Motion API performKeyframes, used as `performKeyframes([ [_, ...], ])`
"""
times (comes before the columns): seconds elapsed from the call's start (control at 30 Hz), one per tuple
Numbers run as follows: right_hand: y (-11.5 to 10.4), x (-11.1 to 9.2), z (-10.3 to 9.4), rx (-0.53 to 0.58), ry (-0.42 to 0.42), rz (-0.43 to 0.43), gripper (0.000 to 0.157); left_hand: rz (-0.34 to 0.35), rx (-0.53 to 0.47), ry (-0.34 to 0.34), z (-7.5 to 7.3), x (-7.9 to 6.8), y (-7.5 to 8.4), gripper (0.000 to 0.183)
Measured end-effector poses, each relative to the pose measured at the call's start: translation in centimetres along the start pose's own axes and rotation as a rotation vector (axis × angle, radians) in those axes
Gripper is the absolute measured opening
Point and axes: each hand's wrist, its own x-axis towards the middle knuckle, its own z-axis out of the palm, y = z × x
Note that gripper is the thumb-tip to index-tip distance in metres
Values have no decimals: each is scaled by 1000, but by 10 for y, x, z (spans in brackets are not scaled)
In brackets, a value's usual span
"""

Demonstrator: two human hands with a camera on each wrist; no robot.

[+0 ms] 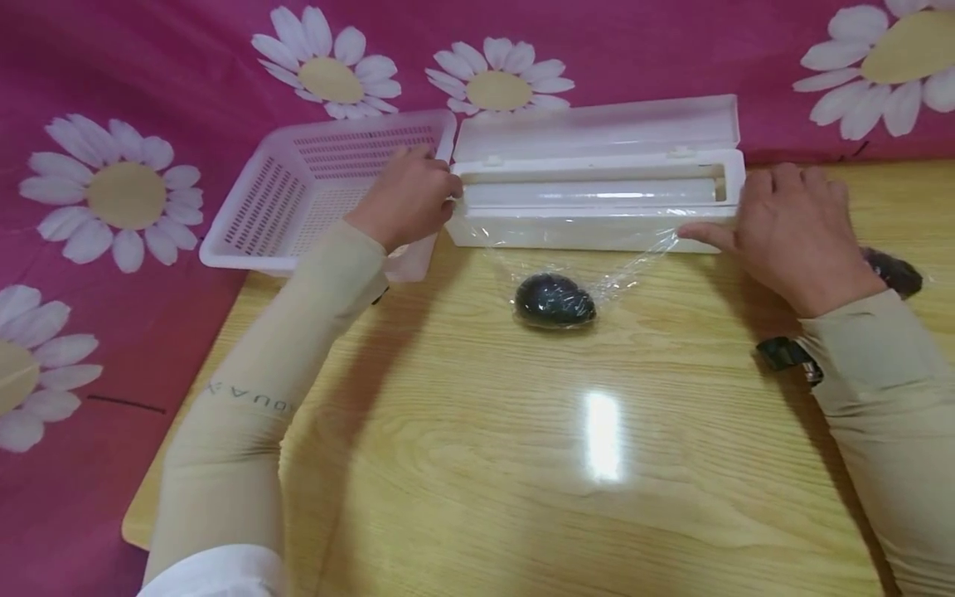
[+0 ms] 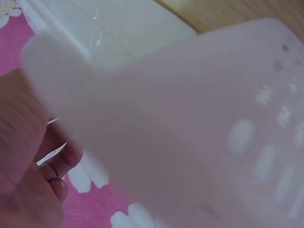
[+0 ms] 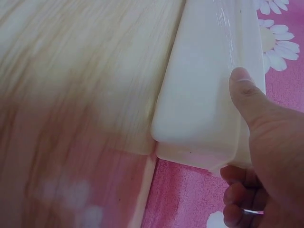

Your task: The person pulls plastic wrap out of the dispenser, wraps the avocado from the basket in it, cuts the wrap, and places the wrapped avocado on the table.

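A white cling film dispenser box (image 1: 589,232) lies at the back of the table with its lid raised and the film roll (image 1: 589,192) showing inside. My left hand (image 1: 414,195) grips its left end with curled fingers; in the left wrist view the basket wall hides the thumb. At the other end, my right hand (image 1: 798,224) holds the box, its thumb (image 3: 244,88) on the front top edge and fingers bent round the end. Clear film (image 1: 634,269) runs from the box down to a dark, oval, avocado-like fruit (image 1: 554,300) on the table, which it covers.
A pale pink perforated basket (image 1: 257,191) stands left of the box, right beside my left hand. Another dark film-wrapped item (image 1: 893,272) lies beyond my right wrist. Pink flowered cloth (image 1: 209,58) hangs behind the wooden table (image 1: 485,464).
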Motion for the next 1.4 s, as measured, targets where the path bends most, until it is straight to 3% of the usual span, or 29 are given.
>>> performKeyframes([
  [0.2, -3, 4, -4, 22, -95, 56, 78, -8, 47, -49, -4, 3, 3, 20],
  [0.43, -3, 6, -5, 28, -96, 46, 79, 19, 72, -46, -1, 4, 4, 16],
  [0.7, -1, 3, -4, 32, -76, 46, 77, 28, 36, -67, -2, 4, 6, 25],
  [0.9, 1, 3, -3, 42, -93, 55, 81, 22, 54, -82, -3, 8, 7, 24],
  [1.13, 1, 3, -3, 53, -94, 51, 82, -7, 8, -108, -6, 11, 7, 24],
  [1.4, 2, 3, -3, 48, -109, 53, 83, 30, 70, -136, -7, 15, 15, 20],
])
